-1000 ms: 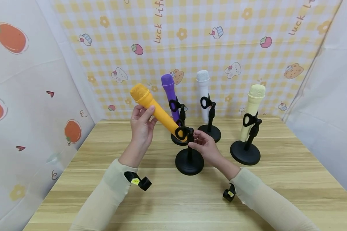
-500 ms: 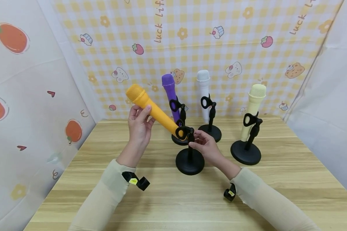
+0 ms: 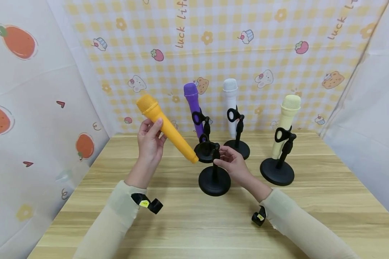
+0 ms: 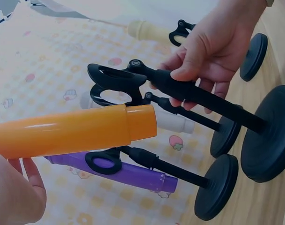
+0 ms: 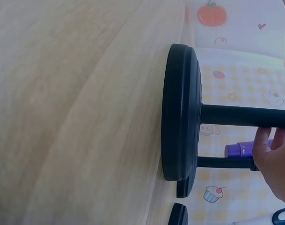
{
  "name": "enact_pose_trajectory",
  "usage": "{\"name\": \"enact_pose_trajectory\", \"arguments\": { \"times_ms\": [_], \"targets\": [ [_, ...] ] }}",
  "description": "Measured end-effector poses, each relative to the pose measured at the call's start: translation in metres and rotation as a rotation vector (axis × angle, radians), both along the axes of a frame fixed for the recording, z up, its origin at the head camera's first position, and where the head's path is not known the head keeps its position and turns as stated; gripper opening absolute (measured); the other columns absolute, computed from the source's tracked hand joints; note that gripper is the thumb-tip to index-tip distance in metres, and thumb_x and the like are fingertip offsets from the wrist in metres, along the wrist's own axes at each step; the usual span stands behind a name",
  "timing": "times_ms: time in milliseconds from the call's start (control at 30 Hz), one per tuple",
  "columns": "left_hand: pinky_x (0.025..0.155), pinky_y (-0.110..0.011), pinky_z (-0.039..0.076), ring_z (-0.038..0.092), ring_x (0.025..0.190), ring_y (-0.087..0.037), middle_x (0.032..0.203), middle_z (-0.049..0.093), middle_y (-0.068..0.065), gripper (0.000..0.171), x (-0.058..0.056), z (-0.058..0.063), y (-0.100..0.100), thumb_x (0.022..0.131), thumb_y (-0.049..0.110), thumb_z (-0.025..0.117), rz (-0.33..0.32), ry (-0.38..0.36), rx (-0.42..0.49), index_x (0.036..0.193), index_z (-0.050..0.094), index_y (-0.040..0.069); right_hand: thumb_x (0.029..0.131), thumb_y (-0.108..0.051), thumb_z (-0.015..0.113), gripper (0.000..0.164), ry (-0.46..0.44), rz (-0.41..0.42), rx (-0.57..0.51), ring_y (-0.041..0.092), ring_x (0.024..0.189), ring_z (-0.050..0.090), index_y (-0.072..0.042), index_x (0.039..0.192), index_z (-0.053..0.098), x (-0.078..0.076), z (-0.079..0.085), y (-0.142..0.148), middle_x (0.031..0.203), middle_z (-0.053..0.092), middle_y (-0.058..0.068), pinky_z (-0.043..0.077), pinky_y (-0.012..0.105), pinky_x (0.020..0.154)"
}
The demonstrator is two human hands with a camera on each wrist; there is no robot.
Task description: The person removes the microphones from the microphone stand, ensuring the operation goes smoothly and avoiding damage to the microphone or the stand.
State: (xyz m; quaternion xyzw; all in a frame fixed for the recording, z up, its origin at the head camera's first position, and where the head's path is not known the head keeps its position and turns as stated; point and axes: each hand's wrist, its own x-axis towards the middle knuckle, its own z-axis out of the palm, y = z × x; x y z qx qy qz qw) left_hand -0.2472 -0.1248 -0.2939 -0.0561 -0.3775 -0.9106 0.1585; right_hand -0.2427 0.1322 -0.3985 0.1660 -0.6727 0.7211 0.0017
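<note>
My left hand [image 3: 151,142] holds an orange microphone [image 3: 173,136] between thumb and fingers, its head tilted up to the left. The microphone's tail end points down to the right, apart from the ring clip [image 4: 115,84] of the nearest black stand [image 3: 214,181]. That clip has nothing in it. My right hand [image 3: 234,163] grips the upper post of this stand, thumb in front and fingers behind, as the left wrist view shows. The stand's round base rests on the table; in the right wrist view its post [image 5: 240,115] runs into my fingers.
Behind stand a purple microphone [image 3: 191,100] and a white microphone [image 3: 230,95], each in a black stand. A pale yellow microphone [image 3: 286,113] in its stand is at the right. A checked cloth [image 3: 194,39] hangs behind the wooden table [image 3: 194,223].
My left hand has drawn the orange microphone left, and its tail end has come out of the stand's clip. My right hand keeps its hold on the stand.
</note>
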Motion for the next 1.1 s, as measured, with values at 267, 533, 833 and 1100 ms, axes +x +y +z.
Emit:
{"name": "enact_pose_trajectory", "arguments": {
  "times_ms": [267,533,833,1100],
  "targets": [
    [0.060,-0.022,0.049,0.059,0.074,-0.014,0.090,0.065,-0.001,0.014,0.004,-0.003,-0.005,0.087,0.004,0.073,0.015,-0.067,-0.054,0.094,0.066,0.013,0.086,0.003,0.070,0.029,-0.016,-0.008,-0.009,0.020,0.088,0.058,-0.005,0.112,0.060,0.002,0.001,0.000,0.102,0.059,0.007,0.053,0.029,0.082],
    [0.066,-0.023,0.050,0.061,0.082,-0.016,0.099,0.065,-0.003,0.017,0.007,-0.009,-0.013,0.089,0.005,0.071,-0.023,-0.153,-0.153,0.103,0.063,0.011,0.086,0.004,0.071,0.029,-0.020,0.003,-0.034,0.020,0.088,0.059,-0.009,0.111,0.063,0.002,0.002,0.001,0.102,0.061,0.007,0.053,0.030,0.083],
    [0.067,-0.024,0.049,0.059,0.084,-0.016,0.102,0.062,-0.002,0.027,0.013,-0.014,-0.023,0.087,0.012,0.075,-0.054,-0.255,-0.267,0.110,0.061,0.011,0.086,0.005,0.069,0.029,-0.020,0.016,-0.029,0.020,0.089,0.059,-0.008,0.111,0.062,0.001,0.004,0.001,0.102,0.061,0.006,0.053,0.029,0.082],
    [0.066,-0.023,0.051,0.059,0.080,-0.015,0.096,0.062,0.000,0.021,0.017,-0.023,-0.032,0.088,0.012,0.073,-0.078,-0.304,-0.360,0.105,0.060,0.012,0.086,0.007,0.068,0.028,-0.032,0.021,-0.022,0.020,0.089,0.059,-0.006,0.110,0.062,0.002,0.006,0.000,0.101,0.061,0.005,0.053,0.028,0.082]
  ]
}}
